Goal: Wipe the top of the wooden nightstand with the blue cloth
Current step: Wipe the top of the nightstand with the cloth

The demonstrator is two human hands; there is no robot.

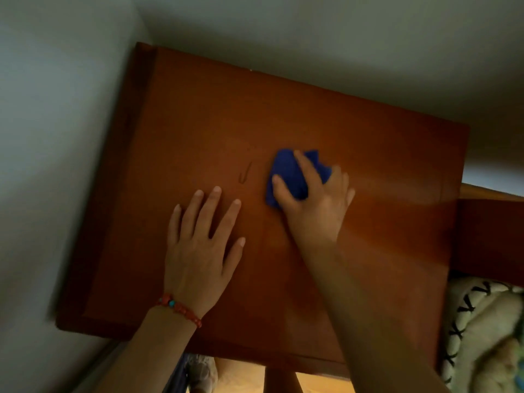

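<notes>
The wooden nightstand top [312, 109] fills the middle of the view, reddish brown and bare. A folded blue cloth [286, 171] lies on it right of centre. My right hand [317, 202] presses down on the cloth, fingers spread over it, holding it against the wood. My left hand [201, 245] rests flat on the top to the left of the cloth, fingers apart, holding nothing; a red beaded bracelet [178, 307] circles its wrist. A small hook-shaped mark [245, 174] shows on the wood just left of the cloth.
Pale walls [56, 137] close in on the left and behind the nightstand. A wooden bed frame [487, 236] and a cream blanket with black stitching [482, 336] lie to the right. Wooden floor [241, 375] shows below the front edge.
</notes>
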